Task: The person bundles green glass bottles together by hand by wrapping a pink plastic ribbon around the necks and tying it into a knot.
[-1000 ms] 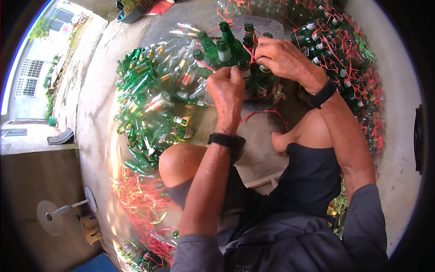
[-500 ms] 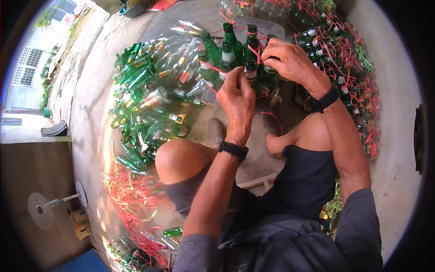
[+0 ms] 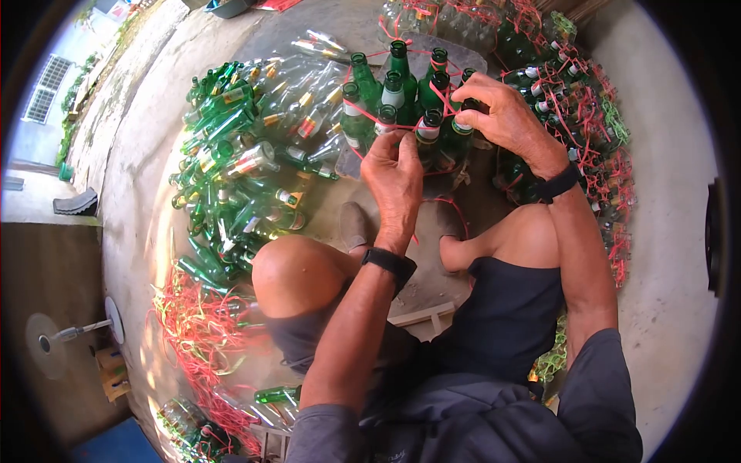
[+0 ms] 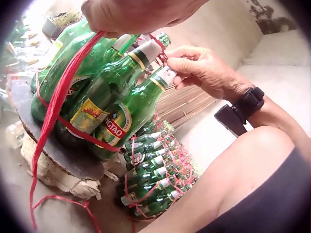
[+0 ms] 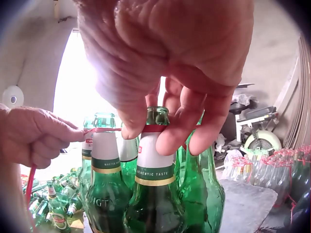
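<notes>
A cluster of green beer bottles (image 3: 393,98) stands upright on a low grey board (image 4: 80,167), a red plastic string around their bodies. My left hand (image 3: 394,181), at the near side of the cluster, pinches a red string (image 4: 57,104) between thumb and fingers. It runs taut to the bottle necks, and its loose end hangs down in the left wrist view. My right hand (image 3: 505,119) is at the right-hand necks. In the right wrist view its thumb and fingers curl round the neck of a white-collared beer bottle (image 5: 154,167), where the string passes.
Loose bottles (image 3: 231,166) lie heaped on the floor at left, with a tangle of red string (image 3: 197,324) nearer me. String-bound bottles (image 3: 552,100) stand along the right wall. A fan (image 3: 73,333) is at far left. My knees flank the work.
The head view has shifted, so the scene slides left and slightly down. My left hand keeps its pinch on the string; my right hand's fingers have spread somewhat around the bottle neck.
</notes>
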The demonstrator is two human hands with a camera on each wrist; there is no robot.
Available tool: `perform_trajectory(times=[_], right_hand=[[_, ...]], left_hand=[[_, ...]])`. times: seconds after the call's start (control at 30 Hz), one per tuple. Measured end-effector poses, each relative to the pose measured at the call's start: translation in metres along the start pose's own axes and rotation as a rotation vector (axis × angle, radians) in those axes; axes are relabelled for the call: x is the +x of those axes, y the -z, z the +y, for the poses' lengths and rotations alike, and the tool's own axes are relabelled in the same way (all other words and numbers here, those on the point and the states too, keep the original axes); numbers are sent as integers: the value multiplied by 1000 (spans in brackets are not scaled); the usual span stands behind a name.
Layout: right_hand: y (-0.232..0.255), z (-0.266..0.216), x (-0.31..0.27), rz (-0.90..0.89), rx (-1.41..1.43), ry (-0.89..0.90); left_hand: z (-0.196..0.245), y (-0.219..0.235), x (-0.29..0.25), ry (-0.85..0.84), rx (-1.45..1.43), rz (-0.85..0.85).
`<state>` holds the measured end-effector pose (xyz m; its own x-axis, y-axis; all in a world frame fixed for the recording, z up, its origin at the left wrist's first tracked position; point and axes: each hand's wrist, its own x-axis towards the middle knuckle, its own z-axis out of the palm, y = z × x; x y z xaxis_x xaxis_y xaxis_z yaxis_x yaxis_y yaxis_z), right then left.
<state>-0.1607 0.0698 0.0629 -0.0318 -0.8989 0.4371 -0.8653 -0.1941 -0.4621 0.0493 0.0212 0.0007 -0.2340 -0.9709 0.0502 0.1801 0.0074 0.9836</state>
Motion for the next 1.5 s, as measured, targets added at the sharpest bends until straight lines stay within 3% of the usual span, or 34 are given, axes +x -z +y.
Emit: perform_trajectory(times=[0.1, 0.23, 0.37, 0.47, 0.57, 0.73, 0.8, 0.9, 1.03, 1.1, 1.3, 1.5], right_hand=[[8, -2, 1, -33, 51, -142], [8, -1, 6, 68, 170, -131], [1, -19, 19, 20, 189, -112], [-4, -34, 32, -99, 209, -89], [-8, -36, 44, -315, -2, 19], [-14, -35, 64, -442, 128, 6], [-11, -32, 74, -720, 151, -58], [-8, -35, 81, -810, 210, -114], [-12, -38, 85, -779, 110, -113], [-8, -43, 93, -906, 126, -124], [-6, -45, 104, -999, 96, -223], [-8, -44, 110, -1106, 9, -193]], left_hand=[[-4, -1, 4, 57, -3, 8], [-6, -2, 6, 74, -17, 21], [-5, 1, 9, 144, 1, 11], [-11, 1, 10, 118, -39, 45], [-19, 1, 13, 83, 18, 82], [-21, -1, 16, 93, 112, 136], [-23, -2, 18, 95, 143, 149], [-23, -3, 18, 75, 225, 178], [-14, -6, 17, 130, 233, 187], [-12, -5, 16, 131, 254, 191], [-17, -4, 18, 135, 255, 199], [-14, -2, 19, 238, 356, 199]])
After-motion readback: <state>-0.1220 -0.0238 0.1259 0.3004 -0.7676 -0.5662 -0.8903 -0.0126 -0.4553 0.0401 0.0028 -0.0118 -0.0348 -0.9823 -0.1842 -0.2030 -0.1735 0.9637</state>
